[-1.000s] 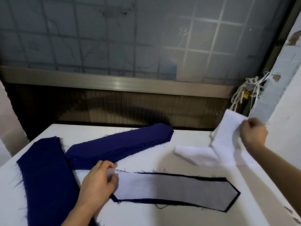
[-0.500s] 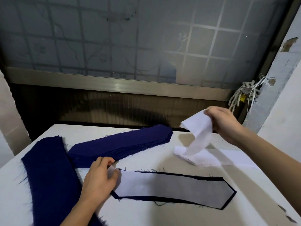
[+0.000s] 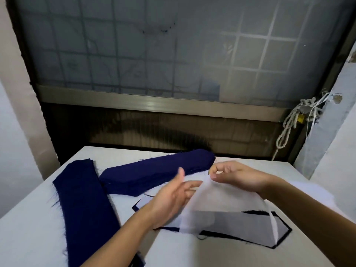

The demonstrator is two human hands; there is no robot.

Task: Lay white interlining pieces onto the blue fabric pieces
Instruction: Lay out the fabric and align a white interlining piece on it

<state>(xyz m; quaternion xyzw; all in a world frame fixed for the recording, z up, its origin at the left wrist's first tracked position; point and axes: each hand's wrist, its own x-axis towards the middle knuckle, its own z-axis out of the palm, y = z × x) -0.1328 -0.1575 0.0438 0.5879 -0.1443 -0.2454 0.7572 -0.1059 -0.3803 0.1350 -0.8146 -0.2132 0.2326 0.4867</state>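
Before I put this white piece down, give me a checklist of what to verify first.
1. Right hand pinches the white interlining piece: ok.
2. Left hand gripping it too: not ok, its fingers are straight beside the piece's edge.
3. Interlining piece spread flat: not ok, it hangs draped in the air.
4. Blue piece directly below free: not ok, the covered blue piece already carries interlining.
5. Bare blue fabric on the table: ok, the long blue strip at left and the blue stack behind are uncovered.
6. Correct side facing down: cannot tell.
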